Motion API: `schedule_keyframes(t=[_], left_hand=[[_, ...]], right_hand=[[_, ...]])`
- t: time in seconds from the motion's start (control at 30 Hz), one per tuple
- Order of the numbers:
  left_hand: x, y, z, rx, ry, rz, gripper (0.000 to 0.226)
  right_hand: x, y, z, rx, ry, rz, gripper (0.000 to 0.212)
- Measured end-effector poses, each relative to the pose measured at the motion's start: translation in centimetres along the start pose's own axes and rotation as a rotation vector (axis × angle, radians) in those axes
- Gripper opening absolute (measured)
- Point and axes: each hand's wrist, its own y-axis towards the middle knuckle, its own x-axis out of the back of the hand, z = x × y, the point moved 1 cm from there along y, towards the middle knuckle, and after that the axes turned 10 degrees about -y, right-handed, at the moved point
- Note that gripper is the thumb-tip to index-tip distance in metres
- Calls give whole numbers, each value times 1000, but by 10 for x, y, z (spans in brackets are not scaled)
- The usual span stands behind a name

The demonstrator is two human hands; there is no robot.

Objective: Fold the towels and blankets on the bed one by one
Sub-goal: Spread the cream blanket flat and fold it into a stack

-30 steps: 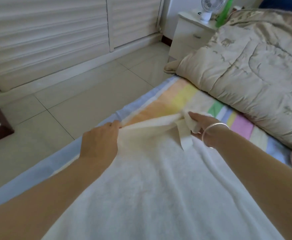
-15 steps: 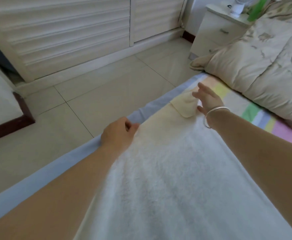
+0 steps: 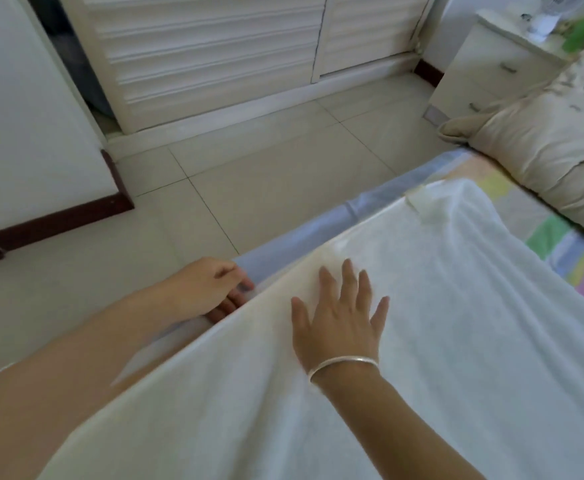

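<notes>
A large white towel point(image 3: 439, 341) lies spread over the bed, with one small corner point(image 3: 422, 204) folded back at its far end. My right hand point(image 3: 340, 318), a silver bangle on its wrist, rests flat on the towel with the fingers spread. My left hand point(image 3: 211, 289) is at the towel's left edge, above the bed's blue border. Its fingertips slip under that edge and are hidden, while the thumb stays off the cloth. A beige quilted blanket point(image 3: 553, 161) lies bunched at the far right of the bed.
The bed sheet point(image 3: 557, 251) has pastel stripes and a blue border point(image 3: 304, 237). Left of the bed is tiled floor point(image 3: 249, 178), then a white louvred wardrobe point(image 3: 214, 57). A white nightstand point(image 3: 491, 74) stands at the far right by the blanket.
Both hands have let go of the towel's far end and drawn back toward me. The right hand now lies flat mid-towel, and the left has slid back along the left edge.
</notes>
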Motion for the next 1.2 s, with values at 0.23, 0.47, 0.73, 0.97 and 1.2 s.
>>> schedule_keyframes(t=[0.23, 0.47, 0.73, 0.97, 1.2], left_hand=[[83, -94, 50, 222, 227, 190, 42], [125, -139, 93, 44, 773, 21, 22], [30, -171, 123, -450, 843, -650, 41], [-142, -201, 103, -835, 655, -206, 39], [-371, -263, 131, -957, 694, 131, 45]], right_hand=[[-45, -107, 78, 121, 95, -215, 64], [-67, -115, 106, 116, 118, -229, 64], [-86, -185, 73, 205, 129, -322, 64], [-99, -249, -73, 444, -63, -370, 59], [-139, -391, -377, -816, 204, -64, 64]])
